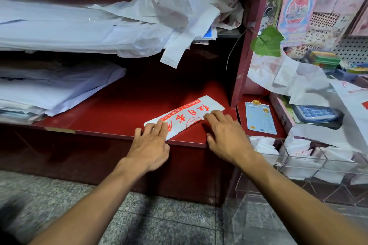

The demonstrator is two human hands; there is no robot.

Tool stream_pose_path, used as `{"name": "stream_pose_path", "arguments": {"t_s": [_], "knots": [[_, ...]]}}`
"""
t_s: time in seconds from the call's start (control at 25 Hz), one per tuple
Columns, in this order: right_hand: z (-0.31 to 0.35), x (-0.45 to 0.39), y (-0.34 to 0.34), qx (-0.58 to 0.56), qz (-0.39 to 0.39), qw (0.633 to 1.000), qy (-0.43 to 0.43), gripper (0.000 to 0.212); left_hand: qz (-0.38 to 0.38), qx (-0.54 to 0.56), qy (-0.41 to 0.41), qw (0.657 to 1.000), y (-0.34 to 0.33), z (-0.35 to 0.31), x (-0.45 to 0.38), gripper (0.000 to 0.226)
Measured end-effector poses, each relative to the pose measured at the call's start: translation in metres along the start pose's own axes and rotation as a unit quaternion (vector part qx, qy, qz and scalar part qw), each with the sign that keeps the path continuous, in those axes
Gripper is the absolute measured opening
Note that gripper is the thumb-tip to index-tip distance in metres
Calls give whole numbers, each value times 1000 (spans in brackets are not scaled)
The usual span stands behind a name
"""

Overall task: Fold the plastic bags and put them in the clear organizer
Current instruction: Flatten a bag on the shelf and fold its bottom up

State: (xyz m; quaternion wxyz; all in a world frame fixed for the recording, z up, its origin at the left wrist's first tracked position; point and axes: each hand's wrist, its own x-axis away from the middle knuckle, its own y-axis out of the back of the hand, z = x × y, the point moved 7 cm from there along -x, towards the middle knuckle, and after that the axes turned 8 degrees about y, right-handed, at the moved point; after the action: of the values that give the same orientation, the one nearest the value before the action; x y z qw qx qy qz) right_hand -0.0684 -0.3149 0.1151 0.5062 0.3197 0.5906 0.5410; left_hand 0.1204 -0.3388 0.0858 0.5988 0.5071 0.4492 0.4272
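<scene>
A white plastic bag (185,114) with red print lies folded into a long strip on the red shelf (119,111), slanting up to the right. My left hand (152,143) presses its lower left end with straight fingers. My right hand (225,133) lies flat on the strip's near right edge, fingers spread. A clear organizer (298,165) stands low at the right, with folded white bags in its compartments. A heap of loose white plastic bags (185,10) spills over the upper shelf.
Stacks of white sheets (49,89) fill the left of both shelves. A red upright post (245,55) divides the shelf from a cluttered counter with a calculator (316,113), a blue card (259,117) and a green leaf (266,42). Grey stone floor lies below.
</scene>
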Motion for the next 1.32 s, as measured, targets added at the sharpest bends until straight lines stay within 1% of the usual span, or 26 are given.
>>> {"name": "stream_pose_path", "arguments": {"t_s": [0.04, 0.08, 0.12, 0.2, 0.24, 0.28, 0.36, 0.4, 0.48, 0.6, 0.68, 0.76, 0.8, 0.84, 0.88, 0.92, 1.0, 1.04, 1.16, 1.24, 1.32], "knots": [[8, -1, 1, -16, -9, 999, 32, 61, -7, -22, 6, 1000, 3, -7, 0, 71], [16, -2, 0, -34, 0, 997, 66, 66, -17, -31, 2, 999, 5, -14, 0, 76], [23, -2, -4, -46, 24, 994, 95, 71, -28, -17, -14, 999, 8, -22, 0, 81], [32, -1, -17, -32, 76, 988, 129, 76, -38, 103, -74, 991, 14, -36, 1, 87], [32, 0, -21, -20, 84, 987, 133, 75, -36, 178, -103, 978, 17, -39, 2, 90], [29, 0, -23, -14, 82, 988, 128, 73, -35, 224, -125, 966, 20, -38, 3, 92], [21, 1, -21, -23, 66, 991, 116, 63, -43, 242, -139, 959, 16, -25, 4, 94], [17, 2, -20, -32, 56, 992, 113, 56, -43, 236, -136, 961, 11, -16, 4, 92], [11, 5, -19, -55, 38, 992, 105, 46, -44, 226, -133, 964, 2, -5, 5, 76], [6, 12, -19, -58, 10, 993, 102, 46, -81, 258, -121, 955, 3, 3, 4, 48], [3, 13, -21, -57, 0, 993, 102, 41, -110, 256, -121, 953, 5, 1, 3, 42], [1, 12, -17, -100, -22, 990, 97, 25, -135, 242, -129, 952, 4, -4, 2, 40], [-1, 11, -15, -130, -33, 987, 87, 17, -153, 240, -131, 950, 5, -5, 2, 36], [-4, 9, -14, -159, -42, 984, 74, 14, -170, 246, -131, 945, 6, -7, 1, 28], [-8, 8, -12, -187, -50, 979, 60, 17, -179, 261, -127, 940, 8, -7, 0, 21], [-13, 7, -12, -213, -53, 975, 41, 23, -175, 285, -120, 935, 9, -8, -2, 18], [-21, 6, -9, -260, -62, 964, 3, 33, -128, 362, -93, 919, 9, -10, -6, 22], [-24, 5, -8, -280, -65, 958, -16, 34, -104, 402, -71, 907, 8, -9, -8, 21], [-32, 6, -11, -348, -66, 932, -75, 19, -66, 496, 3, 866, 8, -4, -12, 6], [-34, 6, -13, -367, -68, 921, -109, 15, -53, 513, 36, 856, 7, -4, -11, 18], [-33, 5, -13, -362, -74, 919, -135, 6, -55, 504, 66, 860, 7, -4, -12, 30]]}}
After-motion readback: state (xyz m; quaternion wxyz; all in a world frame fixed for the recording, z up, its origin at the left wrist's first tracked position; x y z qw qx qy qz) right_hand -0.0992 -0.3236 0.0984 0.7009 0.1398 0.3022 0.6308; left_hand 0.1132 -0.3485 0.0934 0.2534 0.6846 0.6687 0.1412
